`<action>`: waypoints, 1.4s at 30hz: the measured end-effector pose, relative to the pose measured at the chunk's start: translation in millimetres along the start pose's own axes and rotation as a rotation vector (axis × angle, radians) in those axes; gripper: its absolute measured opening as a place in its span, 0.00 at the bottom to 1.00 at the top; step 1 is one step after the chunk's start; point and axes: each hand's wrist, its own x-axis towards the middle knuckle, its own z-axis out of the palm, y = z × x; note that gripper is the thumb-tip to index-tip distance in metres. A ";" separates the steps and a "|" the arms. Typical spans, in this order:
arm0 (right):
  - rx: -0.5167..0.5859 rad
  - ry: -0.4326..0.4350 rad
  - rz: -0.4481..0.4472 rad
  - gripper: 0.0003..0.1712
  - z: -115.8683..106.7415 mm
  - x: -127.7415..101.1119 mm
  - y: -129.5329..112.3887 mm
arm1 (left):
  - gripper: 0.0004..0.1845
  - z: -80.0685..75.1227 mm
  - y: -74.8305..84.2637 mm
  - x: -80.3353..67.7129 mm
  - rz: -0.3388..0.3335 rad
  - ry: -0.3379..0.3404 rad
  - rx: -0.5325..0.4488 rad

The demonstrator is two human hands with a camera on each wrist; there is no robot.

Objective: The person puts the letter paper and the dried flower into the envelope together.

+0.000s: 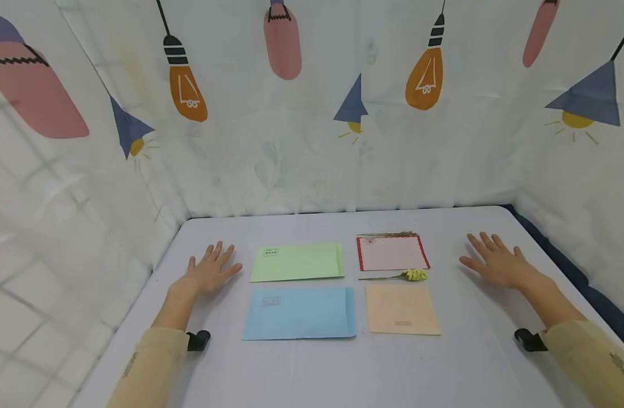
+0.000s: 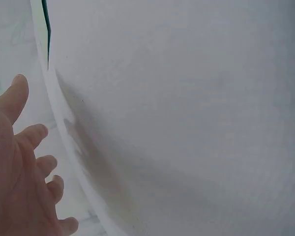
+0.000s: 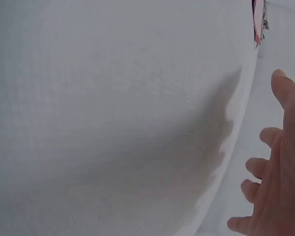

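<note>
Head view: left hand (image 1: 212, 271) lies flat, fingers spread, holding nothing, beside green envelope (image 1: 297, 262) and blue envelope (image 1: 300, 313), both closed. Then pink card (image 1: 391, 253), yellow flower (image 1: 415, 275), peach card (image 1: 402, 309); right hand (image 1: 495, 262) flat on surface (image 1: 312, 368), released.

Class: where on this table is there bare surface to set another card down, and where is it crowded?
Bare: the near strip of table below the blue envelope, and behind the green envelope. Crowded: the middle, around the red-edged card and yellow flower.
</note>
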 end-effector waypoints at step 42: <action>0.575 0.085 -0.179 0.18 11.1 5.1 -96.6 | 0.40 17.4 106.3 -6.1 0.380 -0.051 -0.077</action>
